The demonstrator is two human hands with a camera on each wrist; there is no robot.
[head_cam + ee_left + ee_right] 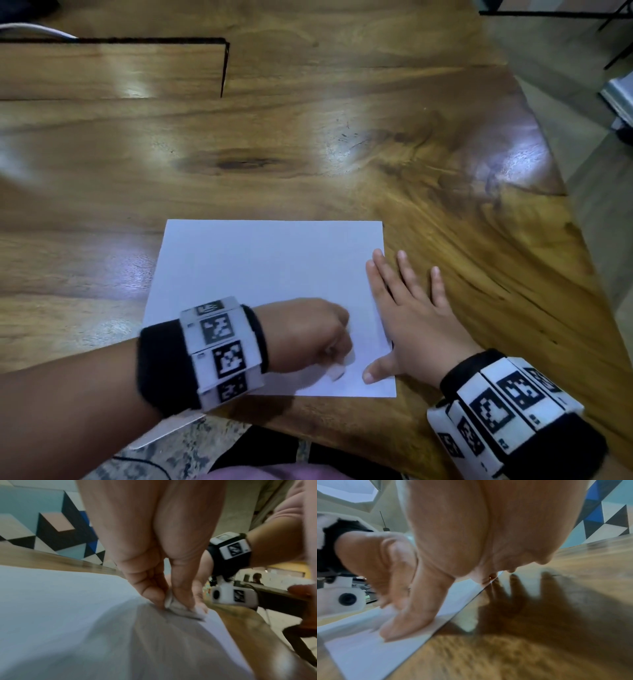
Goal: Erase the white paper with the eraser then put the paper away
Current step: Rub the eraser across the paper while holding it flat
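Note:
A white sheet of paper (267, 291) lies flat on the wooden table (308, 154) near its front edge. My left hand (308, 334) is curled over the sheet's lower right part and pinches a small white eraser (337, 371) against it. The left wrist view shows the eraser (181, 608) between thumb and fingers, touching the paper (68, 615). My right hand (407, 308) lies flat with spread fingers over the sheet's right edge, the thumb (406, 622) pressing on the paper (368, 653) and the other fingers partly on the wood.
The table's right edge (565, 212) slants away close to my right hand. A dark slot outlines a panel (113, 68) in the tabletop at the far left. A white cable (37, 31) shows at the top left corner.

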